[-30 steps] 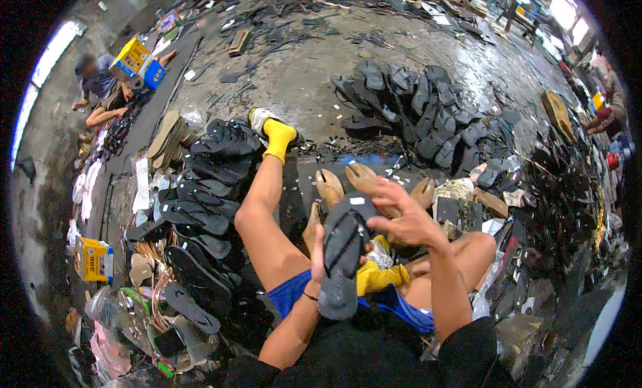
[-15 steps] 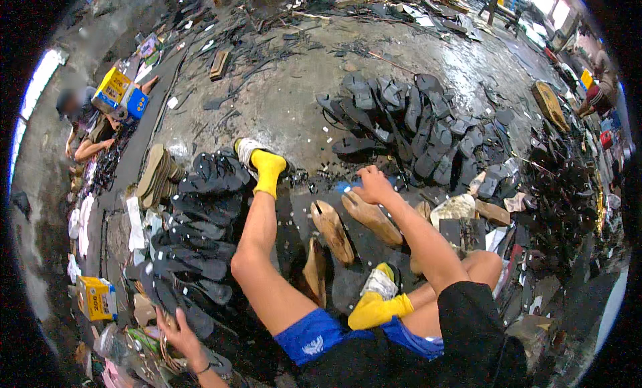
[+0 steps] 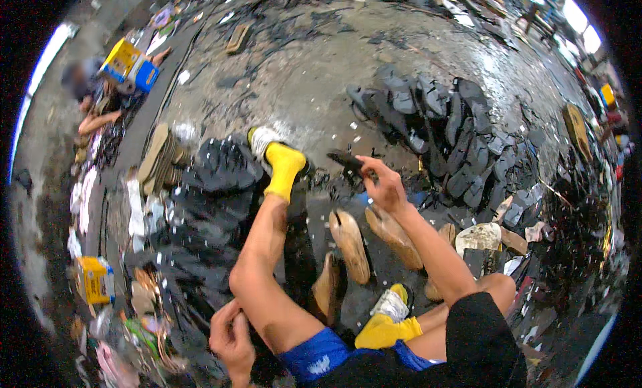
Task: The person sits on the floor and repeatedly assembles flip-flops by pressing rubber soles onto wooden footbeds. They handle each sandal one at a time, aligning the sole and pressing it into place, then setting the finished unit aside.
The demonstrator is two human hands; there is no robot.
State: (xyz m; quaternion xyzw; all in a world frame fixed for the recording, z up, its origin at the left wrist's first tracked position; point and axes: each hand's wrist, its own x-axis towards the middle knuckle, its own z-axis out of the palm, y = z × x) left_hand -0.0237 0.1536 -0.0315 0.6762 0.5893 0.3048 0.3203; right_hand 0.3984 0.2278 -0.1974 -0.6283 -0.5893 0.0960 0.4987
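My right hand (image 3: pixel 384 184) is closed round one end of a dark elongated piece (image 3: pixel 344 161), whose kind I cannot make out. It hangs above the far ends of two wooden shoe lasts, the left one (image 3: pixel 349 247) and the right one (image 3: pixel 396 239). Another wooden last (image 3: pixel 326 291) lies nearer my left thigh. Beside my left knee, my left hand (image 3: pixel 233 341) has its fingers curled together; whatever they may hold is hidden. Dark sandals (image 3: pixel 224 164), blurred by motion, lie in a heap left of my leg.
Ahead on the right, a pile of black sandals (image 3: pixel 461 134) covers the floor. A whitish block (image 3: pixel 478 237) lies right of the lasts. Leftward are tan soles (image 3: pixel 157 157) and a yellow-blue box (image 3: pixel 95 280). Another person (image 3: pixel 100 117) sits at far left beside a box (image 3: pixel 130 66).
My right hand has lifted from the floor by the lasts and now holds the dark piece. My left hand has come rightward from the sandals to beside my knee, its fingers curling. The view has shifted.
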